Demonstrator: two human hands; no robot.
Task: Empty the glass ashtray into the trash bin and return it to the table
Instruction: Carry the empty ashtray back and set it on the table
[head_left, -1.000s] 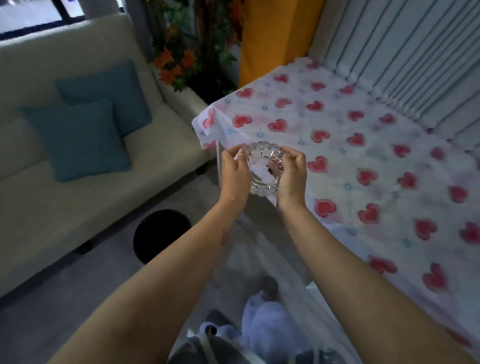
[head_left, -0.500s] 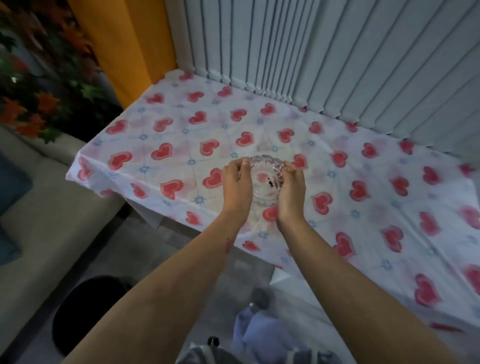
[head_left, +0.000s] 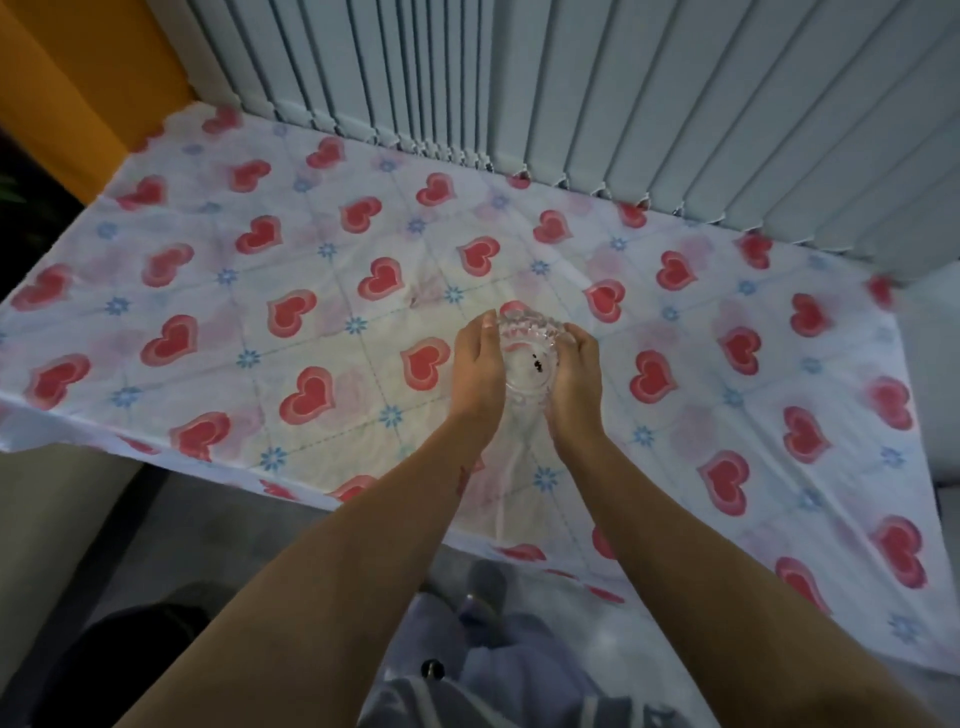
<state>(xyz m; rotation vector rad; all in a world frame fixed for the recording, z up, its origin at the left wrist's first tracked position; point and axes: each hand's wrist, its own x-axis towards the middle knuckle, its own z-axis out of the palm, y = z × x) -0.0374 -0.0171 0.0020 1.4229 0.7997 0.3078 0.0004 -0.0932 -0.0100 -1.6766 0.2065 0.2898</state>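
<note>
The clear glass ashtray (head_left: 529, 358) with a scalloped rim is over the middle of the table (head_left: 208, 322), which wears a white cloth printed with red hearts. A few dark specks lie inside it. My left hand (head_left: 477, 374) grips its left side and my right hand (head_left: 574, 376) grips its right side. I cannot tell whether its base touches the cloth. The black trash bin (head_left: 119, 660) sits on the floor at the lower left, partly behind my left forearm.
Grey vertical blinds (head_left: 623, 93) run along the far edge of the table. An orange wall (head_left: 78, 73) rises at the upper left. A beige sofa edge (head_left: 47, 519) is at the left, beside the bin. My legs show at the bottom.
My view has swung from the sofa and bin to the table. Both hands have carried the ashtray from beyond the table's corner to over the middle of the cloth.
</note>
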